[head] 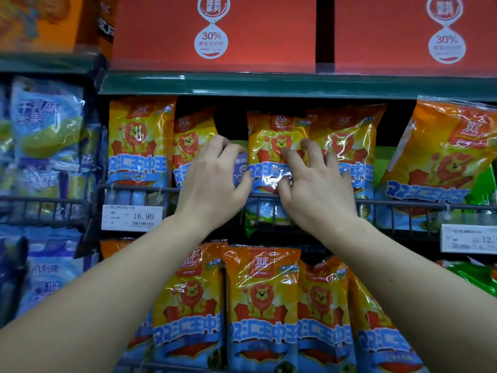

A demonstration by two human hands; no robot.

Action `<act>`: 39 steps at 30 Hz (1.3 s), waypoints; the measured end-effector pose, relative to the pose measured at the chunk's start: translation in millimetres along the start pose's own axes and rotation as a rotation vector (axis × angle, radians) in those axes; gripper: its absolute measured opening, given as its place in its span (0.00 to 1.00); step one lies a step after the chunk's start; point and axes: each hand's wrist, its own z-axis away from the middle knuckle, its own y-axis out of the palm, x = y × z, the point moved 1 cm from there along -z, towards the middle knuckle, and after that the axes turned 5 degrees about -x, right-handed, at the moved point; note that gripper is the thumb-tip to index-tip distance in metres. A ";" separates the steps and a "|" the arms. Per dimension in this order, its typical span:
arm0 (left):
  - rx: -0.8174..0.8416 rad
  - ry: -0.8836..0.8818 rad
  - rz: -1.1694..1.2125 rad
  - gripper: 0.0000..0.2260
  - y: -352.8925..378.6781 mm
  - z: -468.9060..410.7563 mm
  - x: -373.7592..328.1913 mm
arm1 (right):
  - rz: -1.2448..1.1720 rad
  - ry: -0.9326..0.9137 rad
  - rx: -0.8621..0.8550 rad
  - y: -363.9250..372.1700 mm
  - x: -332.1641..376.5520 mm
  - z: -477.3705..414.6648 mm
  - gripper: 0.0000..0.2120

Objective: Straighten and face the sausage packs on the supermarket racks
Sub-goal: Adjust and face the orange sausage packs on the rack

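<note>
The left hand (212,181) and right hand (318,189) are bare, like both forearms (121,278).
</note>
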 end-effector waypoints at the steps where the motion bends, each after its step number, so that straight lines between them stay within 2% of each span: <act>1: 0.000 -0.002 -0.040 0.18 -4.9 3.6 5.0 | -0.003 -0.003 -0.003 0.5 -0.8 -0.7 0.25; 7: 0.006 -0.126 -0.268 0.21 -34.7 22.8 43.1 | -0.027 0.004 -0.046 -3.0 -4.1 0.9 0.25; 15: 0.041 -0.184 -0.294 0.25 -49.4 39.0 80.1 | -0.104 -0.104 -0.202 -7.6 28.1 -4.0 0.23; 21: 0.082 -0.149 -0.270 0.33 -49.4 48.1 96.6 | -0.332 -0.112 -0.071 -2.4 78.4 -30.0 0.25; 24: 0.121 -0.107 -0.334 0.34 -48.9 53.8 102.0 | -0.324 -0.079 0.040 5.6 99.6 -46.6 0.28; 27: 0.169 -0.068 -0.396 0.36 -49.9 59.5 107.1 | -0.292 -0.012 0.178 13.7 113.8 -60.4 0.34; 29: 0.190 -0.051 -0.426 0.36 -50.6 61.8 108.7 | -0.283 -0.004 0.214 18.8 119.4 -65.7 0.37; 34: 0.213 -0.043 -0.451 0.36 -49.1 62.4 108.1 | -0.314 0.043 0.253 24.7 119.7 -70.3 0.37; 39: 0.224 -0.030 -0.471 0.36 -48.9 62.0 108.1 | -0.355 0.076 0.250 23.9 115.5 -67.2 0.26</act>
